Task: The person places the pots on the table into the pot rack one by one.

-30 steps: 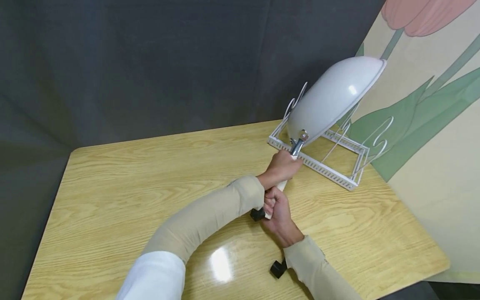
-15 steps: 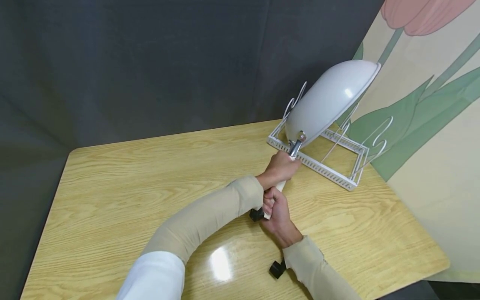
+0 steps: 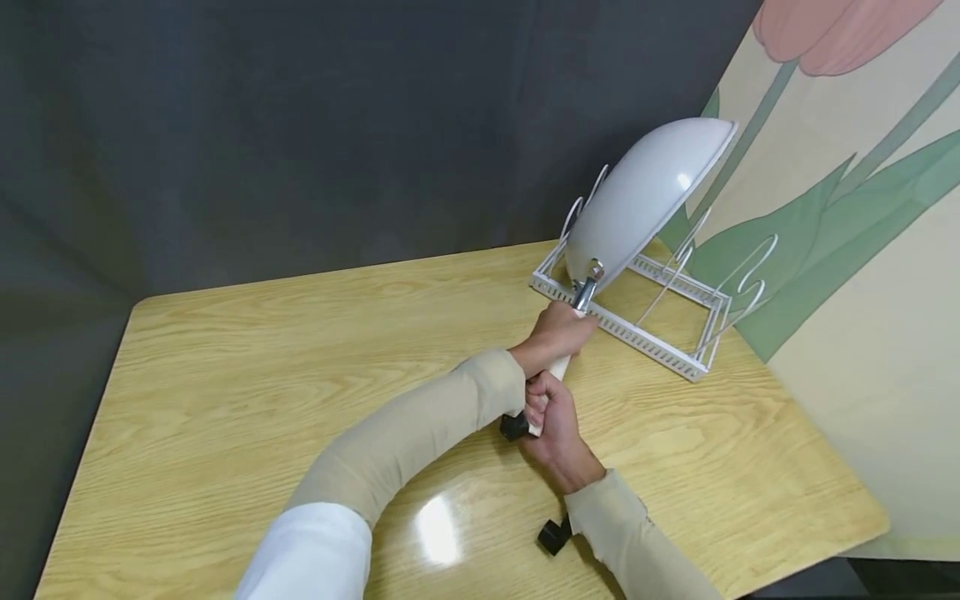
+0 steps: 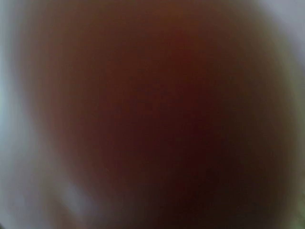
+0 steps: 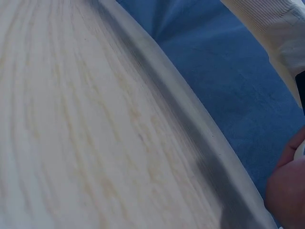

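Observation:
A white frying pan (image 3: 651, 193) leans on edge in the white wire rack (image 3: 651, 343) at the back right of the table, its rounded outside facing me. Its white handle (image 3: 559, 367), joined by a metal collar, slopes down toward me. My left hand (image 3: 561, 332) grips the handle just below the collar. Lower down, near the handle's end, the fingers of my right hand (image 3: 557, 423) curl round it. A dark, blurred shape fills the left wrist view. At the right edge of the right wrist view, part of a hand (image 5: 288, 193) shows.
The wood-grain table (image 3: 300, 375) ends at a dark curtain (image 3: 337, 133) behind. To the right stands a wall (image 3: 885, 375) painted with a tulip. Curved wire hooks (image 3: 757, 271) rise from the rack's right end. A black block (image 3: 553, 537) sits at the right wrist.
The pan's far rim has swung left and the pan stands steeper in the rack. Both hands keep their hold on the handle and have barely moved. The head view has shifted slightly.

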The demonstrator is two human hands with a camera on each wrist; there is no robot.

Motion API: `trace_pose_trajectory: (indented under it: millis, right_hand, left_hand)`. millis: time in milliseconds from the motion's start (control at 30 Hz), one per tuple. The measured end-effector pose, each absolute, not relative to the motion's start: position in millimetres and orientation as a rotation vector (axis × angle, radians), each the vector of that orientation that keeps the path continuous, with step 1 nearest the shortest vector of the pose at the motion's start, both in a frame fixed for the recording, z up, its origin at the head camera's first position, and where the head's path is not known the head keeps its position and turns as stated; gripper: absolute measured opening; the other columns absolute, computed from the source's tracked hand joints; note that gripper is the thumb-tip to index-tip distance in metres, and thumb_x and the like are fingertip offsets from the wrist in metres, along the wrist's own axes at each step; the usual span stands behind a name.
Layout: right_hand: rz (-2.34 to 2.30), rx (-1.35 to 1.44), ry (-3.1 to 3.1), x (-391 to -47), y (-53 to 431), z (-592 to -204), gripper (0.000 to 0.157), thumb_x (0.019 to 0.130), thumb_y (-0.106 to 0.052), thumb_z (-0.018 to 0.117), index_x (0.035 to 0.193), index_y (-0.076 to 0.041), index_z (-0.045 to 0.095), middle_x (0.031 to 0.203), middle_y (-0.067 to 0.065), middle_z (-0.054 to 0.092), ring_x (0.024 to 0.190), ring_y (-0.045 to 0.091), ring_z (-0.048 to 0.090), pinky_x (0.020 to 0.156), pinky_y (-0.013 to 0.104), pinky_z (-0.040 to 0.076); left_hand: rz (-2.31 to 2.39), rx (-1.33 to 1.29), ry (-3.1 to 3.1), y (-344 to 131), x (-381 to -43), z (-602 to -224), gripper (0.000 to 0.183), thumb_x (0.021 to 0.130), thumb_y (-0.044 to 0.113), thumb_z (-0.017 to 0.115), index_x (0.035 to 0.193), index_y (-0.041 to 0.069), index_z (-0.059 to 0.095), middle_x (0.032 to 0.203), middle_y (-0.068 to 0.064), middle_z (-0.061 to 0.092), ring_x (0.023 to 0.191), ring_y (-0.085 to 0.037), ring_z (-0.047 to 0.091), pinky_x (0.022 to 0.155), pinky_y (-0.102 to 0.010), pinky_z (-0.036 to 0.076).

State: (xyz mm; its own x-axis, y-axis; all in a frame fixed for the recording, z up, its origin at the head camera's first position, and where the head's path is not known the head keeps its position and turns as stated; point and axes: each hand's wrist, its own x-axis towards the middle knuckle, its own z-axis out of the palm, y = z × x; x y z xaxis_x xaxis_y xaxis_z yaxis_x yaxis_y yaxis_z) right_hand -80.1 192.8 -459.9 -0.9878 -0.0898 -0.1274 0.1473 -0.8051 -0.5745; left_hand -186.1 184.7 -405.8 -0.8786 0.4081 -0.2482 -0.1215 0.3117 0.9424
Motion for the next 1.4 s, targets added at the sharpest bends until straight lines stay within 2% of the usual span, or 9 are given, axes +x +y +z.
trace_pose_trajectory:
  millis: [233,467,733,900,1233,1400]
  right_hand:
    - [-2.832,0.227,0.953,-79.0,191.5,-461.3,0.029,0.088,-0.002,0.027,0.063,-0.016,0.022,0.049,-0.011,0.032,0.038,0.0,0.039,0.044,0.014,0.02]
    - [-2.819,0.164,0.912,-78.5,192.4,-461.6,0.031,0.089,0.0,0.023,0.064,-0.016,0.022,0.051,-0.009,0.032,0.04,0.002,0.041,0.047,0.015,0.023]
    - [-2.805,0.238,1.036,-77.3,194.4,-462.7,0.031,0.089,0.002,0.028,0.065,-0.017,0.033,0.051,-0.01,0.037,0.041,0.003,0.043,0.047,0.016,0.026]
    - [-2.813,0.232,1.118,-77.6,192.6,-462.3,0.03,0.089,0.004,0.032,0.068,-0.016,0.037,0.052,-0.008,0.038,0.041,0.004,0.041,0.047,0.018,0.031]
    - [-2.817,0.289,1.206,-79.3,191.4,-457.0,0.026,0.089,0.005,0.036,0.073,-0.015,0.036,0.055,-0.006,0.038,0.041,0.005,0.04,0.044,0.019,0.03]
    - [-2.802,0.323,1.202,-78.2,194.3,-455.8,0.023,0.09,0.004,0.038,0.077,-0.014,0.036,0.056,-0.005,0.038,0.042,0.005,0.04,0.044,0.019,0.03]
  left_hand:
    - [1.59,0.213,2.123,183.8,-185.1,-408.8,0.033,0.096,0.019,0.064,0.067,0.014,0.049,0.051,0.003,0.045,0.042,-0.012,0.044,0.04,-0.025,0.035]
    - [1.597,0.2,2.117,183.6,-186.4,-410.8,0.032,0.095,0.02,0.065,0.066,0.014,0.052,0.051,0.003,0.046,0.043,-0.012,0.046,0.043,-0.025,0.037]
    - [1.672,0.202,2.012,184.5,-184.3,-410.5,0.036,0.096,0.014,0.064,0.064,0.014,0.048,0.049,0.004,0.042,0.043,-0.014,0.043,0.04,-0.025,0.036]
    - [1.714,0.229,1.937,178.9,-182.0,-409.9,0.033,0.096,0.015,0.064,0.068,0.015,0.048,0.052,0.004,0.043,0.045,-0.013,0.044,0.04,-0.023,0.036]
    - [1.696,0.325,1.881,170.8,-184.3,-405.4,0.036,0.102,0.024,0.063,0.07,0.012,0.05,0.054,0.001,0.047,0.044,-0.011,0.044,0.043,-0.024,0.038]
    - [1.693,0.358,1.811,170.4,-186.4,-406.2,0.032,0.103,0.023,0.062,0.077,0.008,0.053,0.057,-0.001,0.049,0.046,-0.012,0.046,0.045,-0.024,0.04]
